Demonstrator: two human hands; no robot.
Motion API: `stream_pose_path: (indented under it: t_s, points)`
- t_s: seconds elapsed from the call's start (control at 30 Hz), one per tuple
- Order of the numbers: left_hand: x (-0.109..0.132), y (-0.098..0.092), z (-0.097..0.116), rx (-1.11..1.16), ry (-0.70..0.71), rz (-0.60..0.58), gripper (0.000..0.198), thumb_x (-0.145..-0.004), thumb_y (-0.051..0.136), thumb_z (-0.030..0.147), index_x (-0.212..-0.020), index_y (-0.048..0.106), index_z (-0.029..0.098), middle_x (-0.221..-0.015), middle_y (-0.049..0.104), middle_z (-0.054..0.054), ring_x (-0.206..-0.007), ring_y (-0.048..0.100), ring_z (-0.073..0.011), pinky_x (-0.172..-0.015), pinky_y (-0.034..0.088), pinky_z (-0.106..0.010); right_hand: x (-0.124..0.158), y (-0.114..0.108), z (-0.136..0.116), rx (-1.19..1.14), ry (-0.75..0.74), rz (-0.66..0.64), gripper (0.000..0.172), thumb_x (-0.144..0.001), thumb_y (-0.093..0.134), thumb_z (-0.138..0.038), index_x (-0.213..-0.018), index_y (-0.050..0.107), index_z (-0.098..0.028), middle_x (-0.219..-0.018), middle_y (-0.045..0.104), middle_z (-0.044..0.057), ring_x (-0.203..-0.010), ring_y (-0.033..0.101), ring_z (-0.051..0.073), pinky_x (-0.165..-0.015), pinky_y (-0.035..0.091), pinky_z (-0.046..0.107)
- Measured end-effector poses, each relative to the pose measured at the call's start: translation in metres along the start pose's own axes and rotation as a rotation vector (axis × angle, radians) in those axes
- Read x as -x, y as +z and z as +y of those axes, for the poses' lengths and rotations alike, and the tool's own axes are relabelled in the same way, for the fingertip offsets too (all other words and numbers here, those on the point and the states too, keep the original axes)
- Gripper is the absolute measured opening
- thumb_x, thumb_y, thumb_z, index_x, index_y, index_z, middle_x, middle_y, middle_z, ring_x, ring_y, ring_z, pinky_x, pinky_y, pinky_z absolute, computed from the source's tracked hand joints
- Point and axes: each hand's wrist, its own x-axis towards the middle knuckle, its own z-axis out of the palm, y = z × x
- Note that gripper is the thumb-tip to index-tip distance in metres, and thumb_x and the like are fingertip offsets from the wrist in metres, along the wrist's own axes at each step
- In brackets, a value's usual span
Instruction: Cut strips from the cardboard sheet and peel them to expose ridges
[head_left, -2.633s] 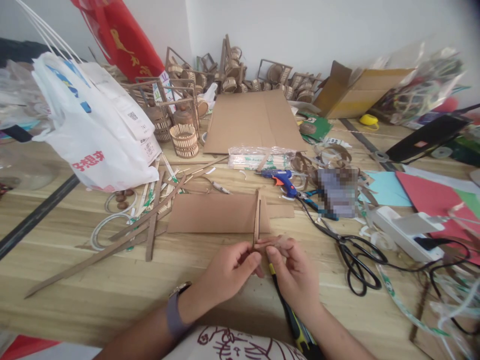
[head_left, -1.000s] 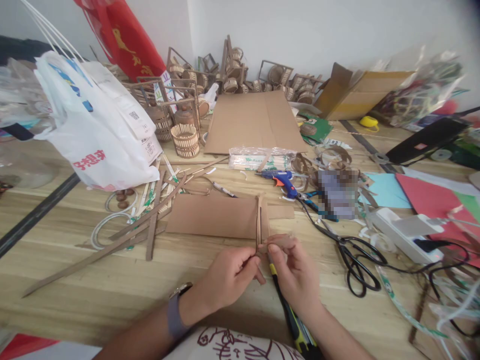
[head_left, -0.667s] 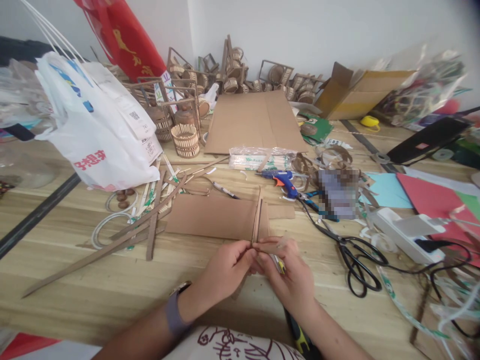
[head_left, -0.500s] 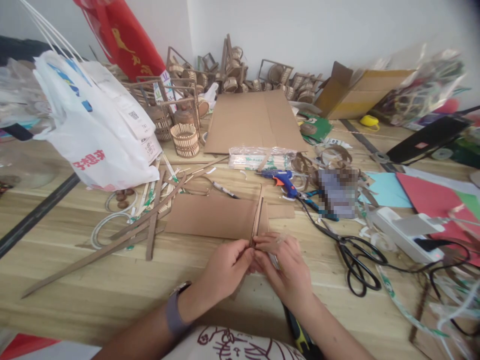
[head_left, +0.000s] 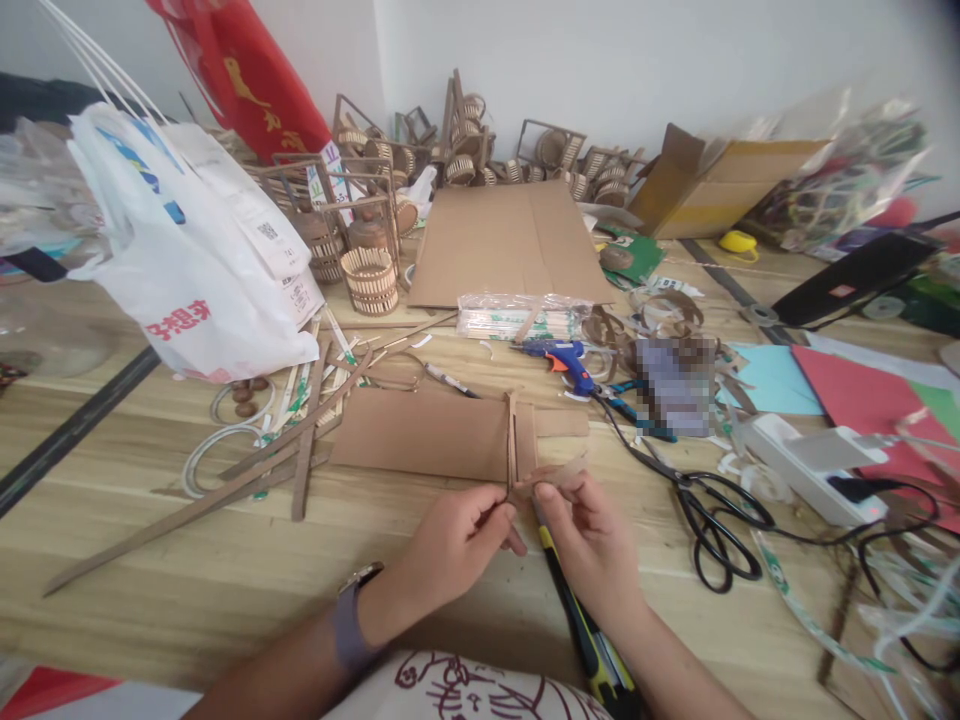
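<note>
My left hand pinches the near end of a thin upright cardboard strip, which rises over a flat brown cardboard piece. Close beside it, my right hand pinches a short bent piece of the same cardboard that meets the strip's near end. Both hands hover just above the wooden table. A yellow and black utility knife lies on the table under my right wrist.
Black scissors and a blue glue gun lie to the right. Long cardboard strips and a white plastic bag are at left. A large cardboard sheet, small woven baskets and coloured paper fill the back and right.
My hands pressed together on the strip's near end, then drew slightly apart again. The utility knife under my right hand shows more now. The strip stands a little straighter.
</note>
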Motion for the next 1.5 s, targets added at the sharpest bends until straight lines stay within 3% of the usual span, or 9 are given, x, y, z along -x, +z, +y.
stream_pose_path:
  t_s: [0.2,0.33,0.57,0.63,0.73,0.8,0.93,1.17,1.5]
  points:
    - [-0.0049,-0.0014,-0.0052,0.049,-0.015,0.051,0.037,-0.096,0.043,0.046,-0.077,0.057,0.018,-0.072,0.069,-0.005,-0.067,0.065,-0.0173,-0.063,0.048,-0.025,-0.005,-0.0013,-0.006,0.207,-0.305,-0.061,0.007,-0.093,0.058,-0.023,-0.091,0.064,-0.026,-0.085,0.075,0.003,-0.082,0.07,0.021,-0.074,0.052,0.037]
    - [-0.0056,-0.0015,-0.0056,0.032,-0.016,0.069,0.036,-0.096,0.041,0.043,-0.075,0.056,0.018,-0.071,0.067,-0.005,-0.066,0.064,-0.0164,-0.062,0.046,-0.024,-0.0073,0.0001,-0.0052,0.282,-0.413,-0.063,0.011,-0.091,0.061,-0.019,-0.096,0.064,-0.027,-0.09,0.077,0.002,-0.087,0.071,0.022,-0.078,0.048,0.04]
    - [-0.003,-0.0004,-0.007,0.012,0.003,0.065,0.032,-0.097,0.043,0.04,-0.082,0.061,0.017,-0.074,0.071,-0.005,-0.068,0.067,-0.0169,-0.062,0.048,-0.023,-0.0057,-0.0012,-0.0051,0.256,-0.344,-0.051,0.01,-0.09,0.06,-0.019,-0.092,0.066,-0.028,-0.087,0.077,0.001,-0.082,0.071,0.021,-0.077,0.047,0.038]
    - [-0.0015,-0.0009,-0.0056,0.021,0.022,0.043,0.029,-0.097,0.044,0.037,-0.086,0.062,0.016,-0.08,0.074,-0.007,-0.073,0.069,-0.018,-0.065,0.05,-0.024,-0.0061,-0.003,-0.0055,0.188,-0.232,-0.044,0.008,-0.091,0.06,-0.024,-0.086,0.065,-0.026,-0.082,0.076,0.002,-0.077,0.07,0.021,-0.072,0.05,0.036]
    - [-0.0005,-0.0017,-0.0035,0.023,0.035,0.007,0.026,-0.097,0.045,0.032,-0.085,0.062,0.016,-0.085,0.076,-0.008,-0.079,0.072,-0.0193,-0.069,0.051,-0.024,-0.0064,-0.0045,-0.0045,-0.022,0.0,-0.06,0.02,-0.096,0.054,-0.033,-0.079,0.061,-0.025,-0.072,0.072,0.001,-0.063,0.067,0.017,-0.058,0.051,0.029]
    - [-0.0012,-0.0018,-0.0036,0.035,0.017,0.02,0.027,-0.097,0.045,0.032,-0.084,0.062,0.016,-0.084,0.076,-0.008,-0.078,0.072,-0.0195,-0.068,0.052,-0.024,-0.0058,-0.0038,-0.0032,-0.119,0.053,-0.076,0.021,-0.096,0.055,-0.035,-0.08,0.061,-0.024,-0.074,0.073,0.002,-0.063,0.068,0.016,-0.058,0.053,0.027]
    - [-0.003,-0.0025,-0.0055,0.08,-0.001,0.026,0.03,-0.097,0.047,0.039,-0.09,0.063,0.015,-0.084,0.076,-0.009,-0.077,0.071,-0.0199,-0.069,0.052,-0.026,-0.004,-0.0006,-0.0018,-0.136,0.042,-0.046,0.017,-0.094,0.059,-0.036,-0.083,0.064,-0.024,-0.083,0.077,0.004,-0.077,0.072,0.018,-0.068,0.056,0.029]
    - [-0.0026,-0.0037,-0.0052,0.135,-0.011,-0.053,0.026,-0.095,0.051,0.036,-0.1,0.064,0.014,-0.089,0.076,-0.008,-0.081,0.071,-0.0192,-0.071,0.051,-0.026,-0.0046,-0.0013,0.0008,-0.169,0.084,0.033,0.019,-0.093,0.06,-0.037,-0.08,0.064,-0.024,-0.082,0.077,0.004,-0.073,0.072,0.019,-0.066,0.057,0.03]
    - [-0.0027,-0.0038,-0.0025,0.137,-0.012,0.0,0.03,-0.095,0.046,0.042,-0.083,0.056,0.017,-0.077,0.07,-0.007,-0.073,0.068,-0.0193,-0.068,0.052,-0.027,-0.0066,-0.0034,0.0012,0.16,-0.18,-0.053,0.005,-0.091,0.062,-0.029,-0.095,0.065,-0.025,-0.098,0.077,0.005,-0.091,0.071,0.021,-0.078,0.056,0.034]
